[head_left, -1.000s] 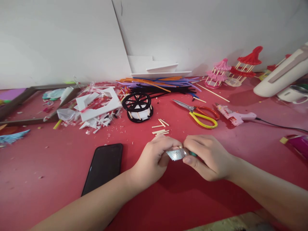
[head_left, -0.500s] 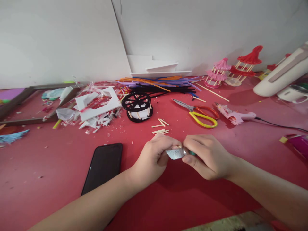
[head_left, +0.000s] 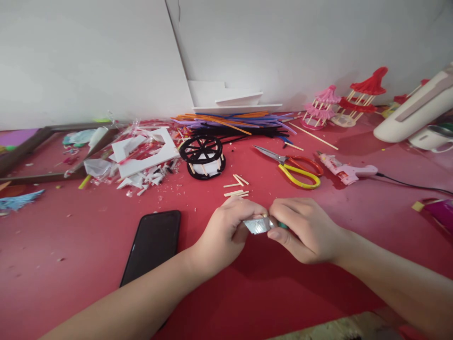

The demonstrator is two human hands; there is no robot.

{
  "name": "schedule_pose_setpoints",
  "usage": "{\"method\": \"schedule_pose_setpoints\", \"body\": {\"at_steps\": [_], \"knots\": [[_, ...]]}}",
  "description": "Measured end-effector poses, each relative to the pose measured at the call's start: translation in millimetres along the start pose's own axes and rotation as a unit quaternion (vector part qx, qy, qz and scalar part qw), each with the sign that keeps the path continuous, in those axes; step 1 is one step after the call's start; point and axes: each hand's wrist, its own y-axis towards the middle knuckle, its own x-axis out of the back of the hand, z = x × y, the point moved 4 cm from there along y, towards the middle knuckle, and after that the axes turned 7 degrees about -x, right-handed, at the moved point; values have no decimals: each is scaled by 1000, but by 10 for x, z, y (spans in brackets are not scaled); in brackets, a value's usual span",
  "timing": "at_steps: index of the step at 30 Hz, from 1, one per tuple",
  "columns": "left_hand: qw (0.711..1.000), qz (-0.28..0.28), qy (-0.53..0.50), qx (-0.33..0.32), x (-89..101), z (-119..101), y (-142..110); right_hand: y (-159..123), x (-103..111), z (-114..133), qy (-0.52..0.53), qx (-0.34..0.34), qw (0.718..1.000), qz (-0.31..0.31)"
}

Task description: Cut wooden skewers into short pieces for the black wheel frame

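Both of my hands meet low over the red table (head_left: 88, 245), close to its front. My left hand (head_left: 226, 233) pinches one end of a small shiny silver piece (head_left: 257, 226). My right hand (head_left: 306, 229) is closed on its other end, where a bit of green shows between the fingers. What the silver piece is I cannot make out. Several short wooden sticks (head_left: 236, 186) lie just beyond my fingers. A black phone (head_left: 153, 245) lies face up to the left of my left forearm.
A black wheel-shaped frame (head_left: 202, 157) stands behind the sticks, with white foam scraps (head_left: 141, 158) to its left and coloured pipe cleaners (head_left: 233, 122) behind. Yellow-and-red scissors (head_left: 293, 167) and a pink glue gun (head_left: 345, 170) lie right. Small pagoda models (head_left: 345, 101) stand far right.
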Motion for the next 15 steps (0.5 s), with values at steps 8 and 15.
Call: {"method": "schedule_pose_setpoints", "body": {"at_steps": [8,15], "knots": [[1000,2,5,0,-2,-11,-1,-6,-2,-4,-1,8,1000,-9],[1000,3,4,4,-2,-22,1,-2,-3,-9,-2,5,1000,-5]]}}
